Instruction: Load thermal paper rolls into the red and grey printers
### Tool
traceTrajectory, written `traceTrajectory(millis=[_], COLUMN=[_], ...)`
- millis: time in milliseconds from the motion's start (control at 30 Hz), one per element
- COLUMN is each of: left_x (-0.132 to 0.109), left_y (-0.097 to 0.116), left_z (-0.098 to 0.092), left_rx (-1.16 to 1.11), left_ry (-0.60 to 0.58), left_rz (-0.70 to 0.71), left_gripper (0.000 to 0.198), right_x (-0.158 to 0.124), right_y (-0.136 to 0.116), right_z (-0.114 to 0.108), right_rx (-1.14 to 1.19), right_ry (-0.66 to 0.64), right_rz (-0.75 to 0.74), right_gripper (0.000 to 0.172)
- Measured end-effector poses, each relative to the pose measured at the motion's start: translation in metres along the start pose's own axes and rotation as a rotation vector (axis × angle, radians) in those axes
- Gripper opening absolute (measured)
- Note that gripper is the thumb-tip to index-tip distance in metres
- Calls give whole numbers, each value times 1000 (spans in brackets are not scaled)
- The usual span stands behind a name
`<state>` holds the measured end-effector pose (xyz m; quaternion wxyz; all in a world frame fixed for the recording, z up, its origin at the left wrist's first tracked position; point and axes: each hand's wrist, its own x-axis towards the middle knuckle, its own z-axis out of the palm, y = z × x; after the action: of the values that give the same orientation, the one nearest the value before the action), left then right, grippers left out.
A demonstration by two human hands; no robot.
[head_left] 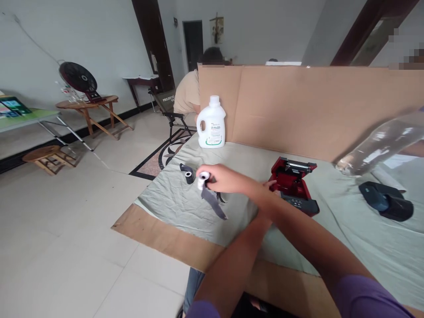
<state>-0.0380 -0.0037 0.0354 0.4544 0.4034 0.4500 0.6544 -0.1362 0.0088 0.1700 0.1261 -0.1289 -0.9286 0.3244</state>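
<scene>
one paper roll (pixel 201 182) is off to the left of the open red device (pixel 296 187), held up over the cloth-covered worktop (pixel 167 198). right hand (pixel 222 177): grip narrow, closed on the roll from the device side, core end facing up; reads as a side hold so the loose dark strip (pixel 214 205) can hang free. left hand (pixel 271 183): at the left edge of the device, fingers seem to touch it, probably to steady it. mostly hidden by the right forearm, so can't tell if that grip is wide or narrow. arms cross since the right reaches left past the device. device lid is up, which gives access to its bay.

second roll (pixel 189 178): farther left of the device. white bottle (pixel 212 126): upright, left of and beyond the device, by the cardboard panel (pixel 281 110), maybe bracing it. dark gadget (pixel 386 201): right of the device, likely parked out of the way.
</scene>
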Motion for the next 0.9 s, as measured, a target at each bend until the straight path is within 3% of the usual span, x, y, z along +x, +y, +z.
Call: traceTrajectory(millis=[133, 233, 333, 467, 600, 767, 833, 900], left_x=[-3, -5, -3, 1, 2, 1, 1, 0], left_y=[0, -1, -1, -1, -1, -4, -4, -4], left_z=[-6, -5, -3, -4, -7, -8, -8, -8], left_rx=[82, 48, 32, 75, 91, 65, 58, 55], left_ry=[-29, -27, -3, -10, -16, -33, -34, -31], left_rz=[110, 80, 53, 62, 88, 61, 63, 74], left_gripper=[35, 35, 35, 34, 34, 35, 34, 34], right_x=[51, 63, 63, 72, 96, 121, 122, 117], right_y=[35, 53, 56, 53, 65, 81, 83, 82], right_z=[61, 82, 76, 48, 39, 60, 65, 64], right_rx=[-356, -500, -500, -421, -421, -498, -466, -298], right_ry=[-46, -88, -45, 53, -2, -125, -48, 112], right_rz=[54, 75, 39, 107, 111, -1, -20, 9], right_gripper=[26, 20, 31, 48, 56, 31, 19, 15])
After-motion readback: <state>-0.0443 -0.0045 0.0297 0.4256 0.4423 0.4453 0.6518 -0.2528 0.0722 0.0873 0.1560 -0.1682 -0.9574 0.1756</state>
